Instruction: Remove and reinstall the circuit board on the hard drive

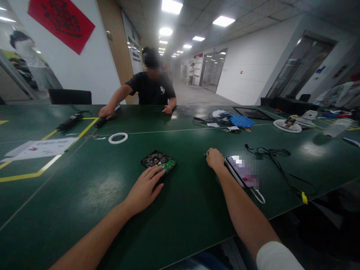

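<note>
A person's left hand (144, 187) lies flat on a dark green tabletop (84, 195), fingers (157, 173) stretched out and slightly apart, their tips resting on the near edge of a hard drive (158, 160). The drive sits bare-side up near the middle of the tabletop, with its green circuit board facing the camera, just ahead of the left hand.

The right hand (215, 159) rests on the tabletop well to the right of the drive. Its fingers are curled together into a fist, and a small dark tip (204, 153) pokes out on the side toward the drive. It is too small to identify. Touching the right wrist's outer side lies a smartphone (242, 172), screen up, with a white cable (258, 195) looping from its near end. A black cable (267, 153) trails off beyond it toward the tabletop's right edge.

Across the tabletop a co-worker in a black T-shirt (153, 90) sits with both forearms on the surface, one hand (106, 111) on a dark tool (99, 122). Between that person and the drive lies a white tape roll (118, 138). A blue tray (241, 120) and a white fan (287, 126) stand farther right, and a printed sheet (42, 148) lies at far left beside yellow floor-style marking lines (50, 163).
</note>
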`<action>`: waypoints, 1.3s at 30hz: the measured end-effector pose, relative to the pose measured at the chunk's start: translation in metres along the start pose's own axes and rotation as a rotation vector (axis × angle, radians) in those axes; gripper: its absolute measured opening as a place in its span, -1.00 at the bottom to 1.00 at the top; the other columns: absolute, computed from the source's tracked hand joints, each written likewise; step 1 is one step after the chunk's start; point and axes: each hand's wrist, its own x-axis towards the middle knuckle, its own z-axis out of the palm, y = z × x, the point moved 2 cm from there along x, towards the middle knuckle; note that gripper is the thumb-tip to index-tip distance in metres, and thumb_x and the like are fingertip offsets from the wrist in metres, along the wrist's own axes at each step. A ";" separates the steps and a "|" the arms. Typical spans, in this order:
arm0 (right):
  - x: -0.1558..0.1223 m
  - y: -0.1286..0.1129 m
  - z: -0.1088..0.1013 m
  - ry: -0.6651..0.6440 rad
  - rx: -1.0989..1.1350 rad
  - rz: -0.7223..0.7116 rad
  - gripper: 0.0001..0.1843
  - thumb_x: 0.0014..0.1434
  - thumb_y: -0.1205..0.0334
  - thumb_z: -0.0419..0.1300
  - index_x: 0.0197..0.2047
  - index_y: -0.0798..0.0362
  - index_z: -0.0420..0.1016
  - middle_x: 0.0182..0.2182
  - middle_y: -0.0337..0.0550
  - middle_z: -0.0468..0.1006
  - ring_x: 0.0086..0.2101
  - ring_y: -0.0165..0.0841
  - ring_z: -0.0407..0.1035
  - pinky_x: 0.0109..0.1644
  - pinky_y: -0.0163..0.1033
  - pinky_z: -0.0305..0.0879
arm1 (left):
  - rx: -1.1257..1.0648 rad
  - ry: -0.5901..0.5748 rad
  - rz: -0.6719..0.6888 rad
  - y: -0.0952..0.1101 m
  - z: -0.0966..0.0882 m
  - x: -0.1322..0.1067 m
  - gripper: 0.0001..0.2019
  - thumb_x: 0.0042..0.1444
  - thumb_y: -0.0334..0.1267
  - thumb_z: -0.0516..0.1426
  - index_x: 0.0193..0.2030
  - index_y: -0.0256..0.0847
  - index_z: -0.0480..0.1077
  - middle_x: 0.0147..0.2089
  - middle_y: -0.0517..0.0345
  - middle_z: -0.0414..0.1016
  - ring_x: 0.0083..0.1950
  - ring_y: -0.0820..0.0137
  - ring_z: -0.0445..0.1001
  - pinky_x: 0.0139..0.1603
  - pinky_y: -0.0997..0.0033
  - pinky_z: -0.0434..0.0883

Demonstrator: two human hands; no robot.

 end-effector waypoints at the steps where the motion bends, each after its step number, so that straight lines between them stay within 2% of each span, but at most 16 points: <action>1: -0.001 0.000 -0.002 0.010 0.004 0.005 -0.74 0.34 0.21 0.13 0.02 0.12 0.51 0.00 0.22 0.53 -0.02 -0.08 0.50 0.00 -0.07 0.34 | 0.001 -0.001 -0.001 0.000 0.000 0.000 -0.48 0.35 -0.18 0.07 0.43 -0.09 0.20 0.42 -0.01 0.24 0.44 0.07 0.17 0.43 -0.16 0.19; 5: -0.005 0.001 -0.016 0.073 0.013 0.023 -0.73 0.35 0.19 0.10 0.00 0.11 0.53 -0.08 0.21 0.59 -0.05 -0.06 0.51 -0.02 -0.07 0.32 | 0.003 0.003 0.000 0.000 0.000 0.000 -0.47 0.35 -0.18 0.07 0.43 -0.10 0.19 0.42 -0.02 0.25 0.44 0.06 0.17 0.43 -0.15 0.20; 11: -0.009 0.002 -0.043 0.379 0.188 -0.054 -0.77 0.32 0.20 0.10 -0.06 0.05 0.53 -0.17 0.00 0.64 -0.14 -0.17 0.51 -0.01 -0.15 0.30 | 0.014 -0.002 -0.003 0.002 -0.001 0.000 -0.48 0.35 -0.19 0.06 0.43 -0.10 0.19 0.41 -0.01 0.25 0.44 0.09 0.16 0.45 -0.10 0.17; 13: -0.012 -0.002 -0.043 0.399 0.225 -0.100 -0.80 0.32 0.22 0.11 -0.07 0.05 0.52 -0.15 -0.03 0.63 -0.12 -0.20 0.49 0.01 -0.16 0.29 | 0.010 -0.001 -0.003 0.003 -0.003 0.000 -0.48 0.35 -0.19 0.06 0.43 -0.09 0.19 0.40 -0.01 0.25 0.44 0.09 0.16 0.45 -0.10 0.16; 18: -0.028 -0.036 -0.016 0.201 0.189 -0.269 -0.83 0.35 0.25 0.09 -0.10 0.03 0.51 -0.12 -0.05 0.60 -0.12 -0.24 0.47 -0.02 -0.18 0.30 | 0.023 0.014 -0.048 0.010 -0.006 0.006 -0.48 0.34 -0.18 0.07 0.42 -0.09 0.19 0.34 -0.03 0.30 0.36 0.08 0.23 0.39 -0.06 0.24; 21: -0.042 -0.063 0.000 0.079 0.129 -0.342 -0.83 0.35 0.23 0.11 -0.06 0.02 0.50 -0.10 -0.06 0.57 -0.14 -0.23 0.47 -0.08 -0.19 0.30 | 0.115 0.044 -0.131 0.016 -0.003 0.018 -0.47 0.33 -0.11 0.09 0.42 -0.04 0.19 0.23 -0.07 0.35 0.26 0.03 0.28 0.26 -0.10 0.30; 24: -0.053 -0.083 0.005 0.005 0.071 -0.393 -0.81 0.35 0.25 0.11 -0.01 0.00 0.49 -0.06 -0.03 0.56 -0.14 -0.23 0.48 -0.10 -0.19 0.30 | 0.190 0.058 -0.179 0.021 0.002 0.034 -0.49 0.31 -0.05 0.12 0.37 -0.01 0.26 0.14 -0.10 0.35 0.17 -0.01 0.29 0.15 -0.10 0.32; 29: -0.058 -0.093 0.000 -0.055 0.112 -0.465 -0.85 0.33 0.24 0.15 -0.06 0.00 0.51 -0.08 -0.04 0.60 -0.08 -0.22 0.49 -0.03 -0.20 0.29 | 0.157 0.068 -0.196 0.021 0.002 0.046 -0.64 0.34 -0.10 0.08 0.24 -0.04 0.39 0.10 -0.11 0.34 0.10 0.00 0.27 0.07 -0.08 0.34; 34: -0.056 -0.101 -0.016 -0.185 0.363 -0.515 -0.85 0.29 0.16 0.19 -0.16 0.00 0.56 -0.37 -0.21 0.64 -0.35 -0.34 0.54 -0.11 -0.26 0.31 | 0.139 0.012 -0.114 0.019 -0.010 0.034 -0.63 0.33 -0.15 0.10 0.25 -0.03 0.38 0.08 -0.07 0.37 0.10 0.04 0.29 0.11 -0.04 0.34; 39: -0.055 -0.121 -0.027 -0.364 0.534 -0.534 -0.85 0.14 0.19 0.28 -0.24 0.07 0.61 -0.48 -0.19 0.63 -0.41 -0.34 0.50 -0.27 -0.30 0.27 | 0.100 -0.018 -0.064 0.016 -0.017 0.023 -0.59 0.33 -0.18 0.10 0.30 -0.03 0.35 0.15 -0.05 0.35 0.15 0.07 0.29 0.15 -0.01 0.35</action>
